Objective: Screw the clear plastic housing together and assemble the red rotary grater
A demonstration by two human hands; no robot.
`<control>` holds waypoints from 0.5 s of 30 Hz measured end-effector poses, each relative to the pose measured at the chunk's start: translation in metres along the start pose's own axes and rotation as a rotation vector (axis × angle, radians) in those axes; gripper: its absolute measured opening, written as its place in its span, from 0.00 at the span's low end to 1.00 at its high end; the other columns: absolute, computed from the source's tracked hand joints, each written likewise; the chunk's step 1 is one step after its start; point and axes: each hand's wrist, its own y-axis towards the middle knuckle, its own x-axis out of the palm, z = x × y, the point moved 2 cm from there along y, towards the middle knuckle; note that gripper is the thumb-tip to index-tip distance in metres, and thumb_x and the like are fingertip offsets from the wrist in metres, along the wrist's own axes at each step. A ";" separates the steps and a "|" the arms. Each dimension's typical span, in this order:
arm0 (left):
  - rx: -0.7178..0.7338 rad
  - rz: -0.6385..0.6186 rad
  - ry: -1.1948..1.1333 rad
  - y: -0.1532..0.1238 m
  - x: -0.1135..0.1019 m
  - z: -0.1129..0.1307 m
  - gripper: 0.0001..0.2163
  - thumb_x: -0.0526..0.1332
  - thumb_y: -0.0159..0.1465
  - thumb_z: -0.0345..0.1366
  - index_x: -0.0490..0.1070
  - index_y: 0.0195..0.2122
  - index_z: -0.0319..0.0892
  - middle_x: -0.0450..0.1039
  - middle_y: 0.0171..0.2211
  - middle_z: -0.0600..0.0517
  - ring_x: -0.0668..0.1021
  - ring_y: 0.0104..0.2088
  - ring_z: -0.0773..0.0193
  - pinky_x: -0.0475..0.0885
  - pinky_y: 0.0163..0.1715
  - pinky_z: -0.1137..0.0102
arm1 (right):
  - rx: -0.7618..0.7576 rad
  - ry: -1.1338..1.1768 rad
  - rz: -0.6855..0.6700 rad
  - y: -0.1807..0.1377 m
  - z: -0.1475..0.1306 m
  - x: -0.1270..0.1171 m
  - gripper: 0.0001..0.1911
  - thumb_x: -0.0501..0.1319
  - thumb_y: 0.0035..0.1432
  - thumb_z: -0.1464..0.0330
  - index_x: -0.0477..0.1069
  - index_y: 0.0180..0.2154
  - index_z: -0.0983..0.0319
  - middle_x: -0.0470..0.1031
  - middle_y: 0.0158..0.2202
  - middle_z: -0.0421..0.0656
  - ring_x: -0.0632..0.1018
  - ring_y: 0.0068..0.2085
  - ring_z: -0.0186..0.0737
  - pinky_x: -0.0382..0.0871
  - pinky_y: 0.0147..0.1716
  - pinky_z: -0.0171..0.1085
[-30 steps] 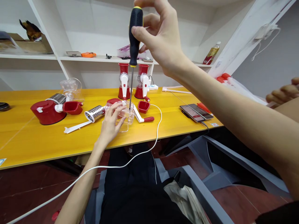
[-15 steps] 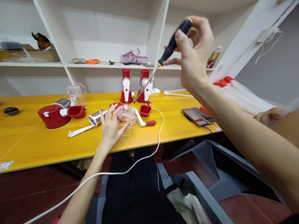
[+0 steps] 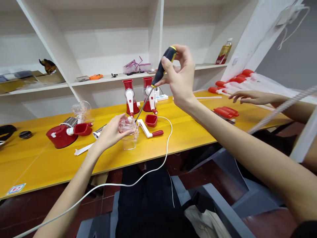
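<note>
My right hand grips a screwdriver by its black and yellow handle, the shaft slanting down to the left. Its tip is at the clear plastic grater housing; whether they touch I cannot tell. Around the housing's left side my left hand is closed, thumb in front, holding it on the table. Partly behind that hand lies a metal grater drum. A white crank with a red handle and a red hopper cup lie just right of the housing.
Two assembled red and white rotary graters stand at the back of the yellow table. A red grater base sits at the left. A white cable crosses in front of me. Another person's hand is over the table at right, near red-ended items.
My right hand has come down and left, bringing the screwdriver tip to the clear housing. My left hand stays on the housing. The view has shifted, and the other person's hand has reached further in.
</note>
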 end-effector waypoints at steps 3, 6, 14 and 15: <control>0.011 -0.007 -0.037 0.001 -0.002 -0.002 0.35 0.64 0.61 0.59 0.63 0.63 0.43 0.71 0.60 0.40 0.76 0.58 0.44 0.72 0.56 0.51 | 0.009 -0.019 -0.082 0.000 -0.001 0.008 0.28 0.61 0.47 0.48 0.55 0.47 0.49 0.67 0.50 0.40 0.76 0.35 0.35 0.77 0.23 0.40; 0.020 -0.040 -0.050 0.002 -0.005 -0.002 0.35 0.65 0.60 0.58 0.63 0.62 0.43 0.71 0.59 0.40 0.75 0.59 0.45 0.72 0.56 0.52 | 0.025 -0.039 -0.137 -0.003 0.003 0.012 0.28 0.58 0.51 0.47 0.53 0.48 0.50 0.70 0.43 0.39 0.77 0.36 0.35 0.77 0.26 0.38; -0.013 -0.127 0.041 0.007 -0.014 0.002 0.32 0.68 0.59 0.54 0.65 0.60 0.45 0.71 0.58 0.44 0.76 0.56 0.47 0.70 0.57 0.53 | 0.089 0.101 -0.005 -0.013 0.007 -0.001 0.29 0.66 0.48 0.47 0.56 0.44 0.51 0.71 0.38 0.37 0.76 0.35 0.36 0.76 0.25 0.38; -0.011 -0.141 0.026 0.007 -0.015 0.003 0.33 0.68 0.59 0.55 0.65 0.60 0.45 0.71 0.58 0.44 0.76 0.56 0.47 0.69 0.58 0.54 | 0.094 0.119 -0.001 -0.013 0.005 -0.001 0.28 0.67 0.48 0.49 0.56 0.43 0.51 0.72 0.38 0.37 0.76 0.35 0.37 0.77 0.24 0.39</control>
